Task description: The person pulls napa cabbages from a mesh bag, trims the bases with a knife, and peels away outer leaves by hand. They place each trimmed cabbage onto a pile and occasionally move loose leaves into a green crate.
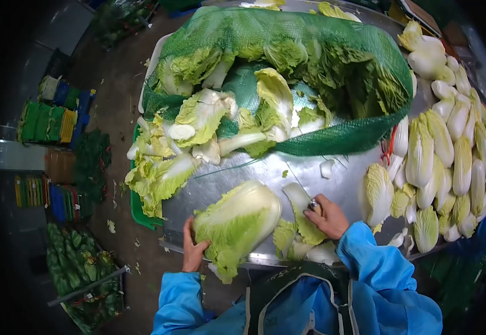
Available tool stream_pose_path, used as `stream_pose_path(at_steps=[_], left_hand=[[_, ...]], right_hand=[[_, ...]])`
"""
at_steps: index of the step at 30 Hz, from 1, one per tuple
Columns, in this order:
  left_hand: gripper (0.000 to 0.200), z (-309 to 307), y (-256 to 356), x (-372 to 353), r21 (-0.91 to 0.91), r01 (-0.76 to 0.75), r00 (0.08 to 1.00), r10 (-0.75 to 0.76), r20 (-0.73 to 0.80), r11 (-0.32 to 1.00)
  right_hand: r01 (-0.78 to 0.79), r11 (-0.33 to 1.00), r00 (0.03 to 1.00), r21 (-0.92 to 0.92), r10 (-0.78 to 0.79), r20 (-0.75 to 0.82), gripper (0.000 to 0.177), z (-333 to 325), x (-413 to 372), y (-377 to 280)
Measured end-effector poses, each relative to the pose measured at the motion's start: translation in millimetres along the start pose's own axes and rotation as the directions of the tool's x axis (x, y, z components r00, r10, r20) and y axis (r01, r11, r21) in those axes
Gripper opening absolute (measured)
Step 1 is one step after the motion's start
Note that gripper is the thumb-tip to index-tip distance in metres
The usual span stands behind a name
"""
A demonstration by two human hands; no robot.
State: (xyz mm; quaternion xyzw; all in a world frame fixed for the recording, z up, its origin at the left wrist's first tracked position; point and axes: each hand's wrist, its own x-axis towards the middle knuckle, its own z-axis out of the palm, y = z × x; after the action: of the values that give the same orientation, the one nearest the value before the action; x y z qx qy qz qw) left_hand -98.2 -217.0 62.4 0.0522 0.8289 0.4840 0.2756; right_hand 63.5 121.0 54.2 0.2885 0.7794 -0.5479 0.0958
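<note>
A large napa cabbage (242, 220) lies tilted at the near edge of the metal table. My left hand (194, 245) is closed round its leafy end, thumb on the near side. To the right of the cabbage, my right hand (328, 216) is wrapped round a small dark-handled tool (313, 205), its blade hard to make out. Beside that hand lies a loose cabbage leaf (304, 215), with further trimmings (285, 237) below it. The tool overlaps the leaf's right edge.
A green mesh bag (332, 139) holding leafy cabbages spans the far side. Loose leaves (162, 173) pile at the left over a green crate (142, 211). Trimmed cabbages (422, 151) are heaped at the right. The metal table (220, 187) shows between them.
</note>
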Motion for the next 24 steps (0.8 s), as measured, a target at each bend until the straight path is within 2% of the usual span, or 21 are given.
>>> stream_pose_path(at_steps=[1,2,3,4,5,7,11,12,14,19,24], left_hand=[[0.084,-3,14,0,0.317,-0.151,0.987,0.160,-0.003,0.936],[0.084,2,36,1,0.319,-0.150,0.988,0.156,0.005,0.936],[0.093,12,61,0,0.511,-0.301,0.954,0.248,0.170,0.805],[0.103,24,73,-3,0.644,-0.454,0.891,0.293,0.347,0.616],[0.103,40,72,-7,0.645,-0.455,0.890,0.290,0.352,0.614],[0.115,67,62,-3,0.774,-0.425,0.905,0.198,0.377,0.469],[0.115,70,34,-2,0.746,-0.466,0.881,0.331,0.338,0.476],[0.115,70,33,-2,0.748,-0.468,0.880,0.326,0.345,0.471],[0.112,70,32,3,0.720,-0.495,0.863,0.369,0.344,0.487],[0.107,69,30,12,0.697,-0.531,0.841,0.401,0.364,0.482],[0.104,60,27,23,0.661,-0.546,0.837,0.382,0.393,0.515]], right_hand=[[0.073,0.997,0.997,0.026,-0.072,-0.030,0.031,4,0,-5],[0.082,0.995,0.996,-0.051,-0.081,0.028,0.029,6,-2,-12],[0.074,0.996,0.997,-0.047,-0.073,0.027,0.029,12,-1,-11],[0.083,0.991,0.995,-0.103,-0.077,0.067,0.028,22,1,-5],[0.098,0.982,0.991,-0.159,-0.081,0.107,0.028,29,3,-2],[0.132,0.980,0.987,-0.149,-0.117,0.107,0.025,38,4,-5],[0.139,0.978,0.985,-0.158,-0.121,0.120,0.025,57,9,0],[0.174,0.969,0.980,-0.173,-0.154,0.124,0.025,61,13,2],[0.147,0.975,0.982,-0.165,-0.123,0.143,0.025,56,10,-7],[0.099,0.982,0.982,-0.164,-0.071,0.173,0.025,63,13,2],[0.095,0.950,0.972,-0.298,-0.023,0.235,0.025,62,27,-3]])
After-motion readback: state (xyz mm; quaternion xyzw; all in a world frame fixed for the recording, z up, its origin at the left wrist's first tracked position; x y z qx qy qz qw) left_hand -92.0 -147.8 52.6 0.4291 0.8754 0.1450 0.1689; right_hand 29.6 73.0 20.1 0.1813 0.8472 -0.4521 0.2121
